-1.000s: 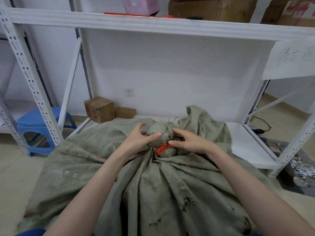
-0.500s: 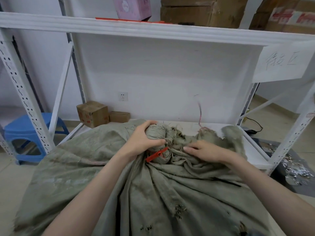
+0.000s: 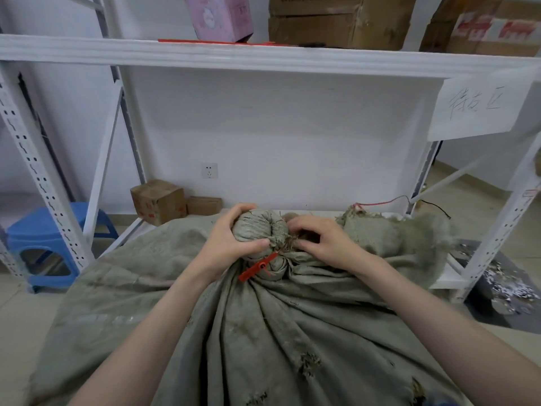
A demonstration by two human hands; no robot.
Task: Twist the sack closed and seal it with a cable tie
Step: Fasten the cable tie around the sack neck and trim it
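Note:
A worn grey-green woven sack (image 3: 257, 326) fills the lower half of the view, its mouth gathered into a twisted knob (image 3: 260, 228). My left hand (image 3: 231, 241) grips this knob from the left, thumb across its front. An orange cable tie (image 3: 257, 266) circles the neck just below the knob, its tag end sticking out toward the lower left. My right hand (image 3: 325, 241) presses on the bunched fabric right of the knob, fingertips curled at the neck. A loose flap of the sack (image 3: 392, 238) lies to the right.
White metal shelving surrounds the sack: an upper shelf beam (image 3: 263, 58) carrying cardboard boxes and a pink box, and a low shelf board (image 3: 448, 276) at right. A blue stool (image 3: 49, 232) and small cardboard boxes (image 3: 159, 202) stand at left. A red string (image 3: 380, 202) trails behind the flap.
My left hand has closed fully around the twisted knob. The right hand let go of the orange tie's tag and shifted onto the fabric beside the knob. The raised flap dropped to the right.

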